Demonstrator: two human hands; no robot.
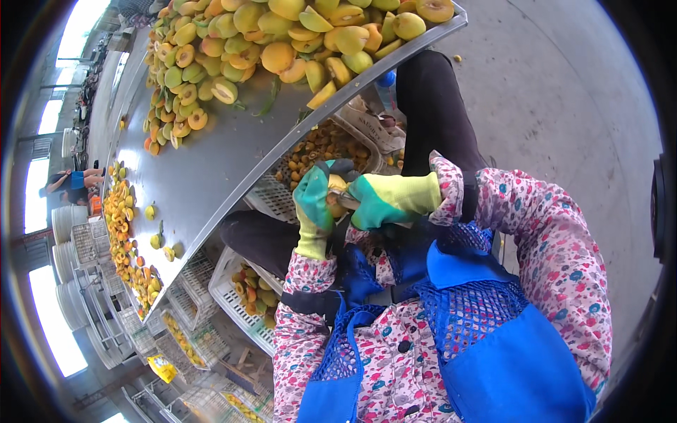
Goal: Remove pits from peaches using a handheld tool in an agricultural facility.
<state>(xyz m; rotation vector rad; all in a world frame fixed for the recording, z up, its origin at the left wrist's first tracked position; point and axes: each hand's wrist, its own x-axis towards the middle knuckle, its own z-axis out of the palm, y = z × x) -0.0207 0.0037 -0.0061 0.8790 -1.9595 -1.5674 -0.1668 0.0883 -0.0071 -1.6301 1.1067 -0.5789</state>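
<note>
Above my lap, my two gloved hands meet over one yellow-orange apricot. My left hand, in a green and pale yellow glove, has its fingers closed round the fruit. Close against it on the right is my right hand, in a matching glove with its fingers curled. Between the right fingers and the fruit shows a small greyish metal tool, partly hidden, whose exact kind I cannot make out. Just beyond the hands, a white plastic crate holds many small brownish-orange pieces.
A metal table carries a large heap of whole and halved apricots, with more along its far left side. Beside my left knee stands a white crate of fruit. Further left are stacked crates and a person.
</note>
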